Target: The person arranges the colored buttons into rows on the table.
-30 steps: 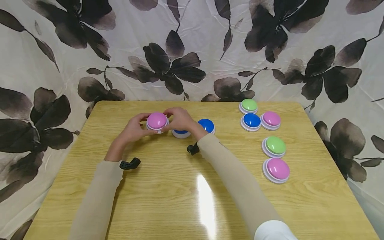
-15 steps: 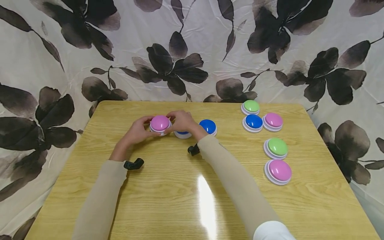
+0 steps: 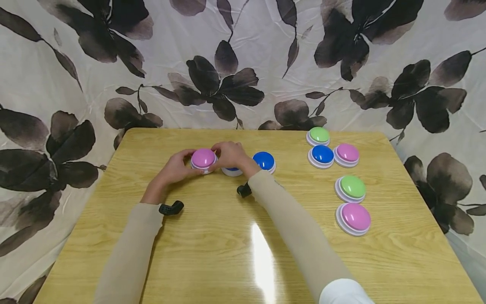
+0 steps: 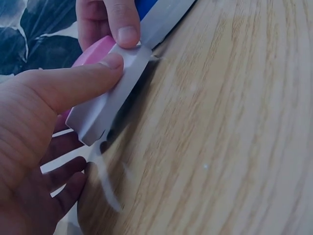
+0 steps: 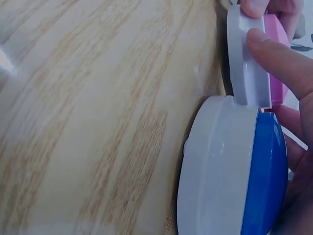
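A pink push button [image 3: 203, 158] with a white base is at the far left of the table, on or just above the wood; I cannot tell which. Its left side is gripped by my left hand [image 3: 175, 167], thumb along the base in the left wrist view. My right hand [image 3: 230, 155] pinches the other side, with the thumb [image 5: 276, 56] against the white rim. Close beside the pink one, a blue button [image 5: 266, 171] is partly hidden under my right hand in the head view. Another blue button [image 3: 263, 161] sits just right of that hand.
On the right of the wooden table [image 3: 212, 245] stand a green button [image 3: 319, 134], a blue button [image 3: 322, 155] and a pink button [image 3: 347, 153]. Nearer are a second green button [image 3: 352, 186] and a large pink button [image 3: 355, 217]. A flowered cloth [image 3: 265, 50] hangs behind.
The pink button between my hands has come down slightly and a little towards me, both hands moving with it. The head view has shifted a little; the other buttons stay put.
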Demonstrator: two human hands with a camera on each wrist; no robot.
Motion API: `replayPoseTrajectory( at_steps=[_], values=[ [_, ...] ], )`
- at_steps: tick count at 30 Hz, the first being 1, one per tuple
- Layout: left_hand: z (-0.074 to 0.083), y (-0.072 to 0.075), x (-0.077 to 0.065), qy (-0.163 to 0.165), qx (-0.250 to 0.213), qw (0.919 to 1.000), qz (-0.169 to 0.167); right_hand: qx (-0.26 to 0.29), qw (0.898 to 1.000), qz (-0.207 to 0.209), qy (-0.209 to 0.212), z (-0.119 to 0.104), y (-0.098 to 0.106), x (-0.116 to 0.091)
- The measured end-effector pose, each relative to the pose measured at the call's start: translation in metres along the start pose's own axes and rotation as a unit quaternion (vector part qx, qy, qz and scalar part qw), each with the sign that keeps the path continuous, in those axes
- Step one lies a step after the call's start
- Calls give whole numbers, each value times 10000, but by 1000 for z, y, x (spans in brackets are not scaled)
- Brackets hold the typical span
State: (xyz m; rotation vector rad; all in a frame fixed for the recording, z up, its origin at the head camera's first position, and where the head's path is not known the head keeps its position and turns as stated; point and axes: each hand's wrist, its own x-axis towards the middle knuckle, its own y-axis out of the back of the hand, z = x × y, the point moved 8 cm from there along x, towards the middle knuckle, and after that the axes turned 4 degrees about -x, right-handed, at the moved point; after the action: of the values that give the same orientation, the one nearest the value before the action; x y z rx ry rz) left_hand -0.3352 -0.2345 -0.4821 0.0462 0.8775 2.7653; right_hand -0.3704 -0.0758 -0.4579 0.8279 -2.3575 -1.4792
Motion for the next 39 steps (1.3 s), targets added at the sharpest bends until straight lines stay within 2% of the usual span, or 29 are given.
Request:
replayPoseTrajectory(
  at_steps=[6,11,24,29,39],
  values=[
    [3,0,1,-76,60,10000,18,-154,9999,-9,-35,3,1,2],
    [1,-3,2,-130,175,9998,-4,-73,9999,-66,-62,7,0,1],
    [1,-3,1,1,187,9998,74,232,9994,-209,-118,14,3,1],
    [-5,-3,-2,119,96,9998,93,243,9993,-263,-94,13,-1,3],
    [-5,-3,-3,137,101,9998,57,147,9997,-190,-86,11,0,1]
  ],
)
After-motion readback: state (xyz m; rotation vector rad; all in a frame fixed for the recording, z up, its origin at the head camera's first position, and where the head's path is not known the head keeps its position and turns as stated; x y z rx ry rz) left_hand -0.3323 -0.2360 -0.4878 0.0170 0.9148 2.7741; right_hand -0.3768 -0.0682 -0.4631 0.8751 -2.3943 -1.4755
